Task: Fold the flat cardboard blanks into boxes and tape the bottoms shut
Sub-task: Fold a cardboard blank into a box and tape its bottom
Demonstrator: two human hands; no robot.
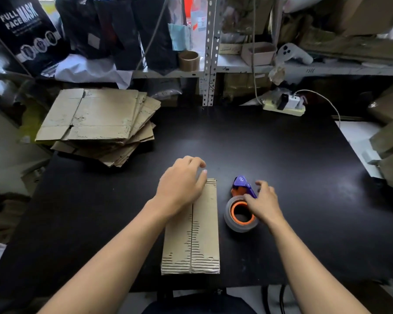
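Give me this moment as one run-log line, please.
left hand: rests on folded box | right hand: on tape dispenser | blank stack: far left

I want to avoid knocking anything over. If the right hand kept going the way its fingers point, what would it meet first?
The right hand points away from the person, slightly left. Its fingers already reach the tape dispenser; past that, bare black table, though depth is uncertain.
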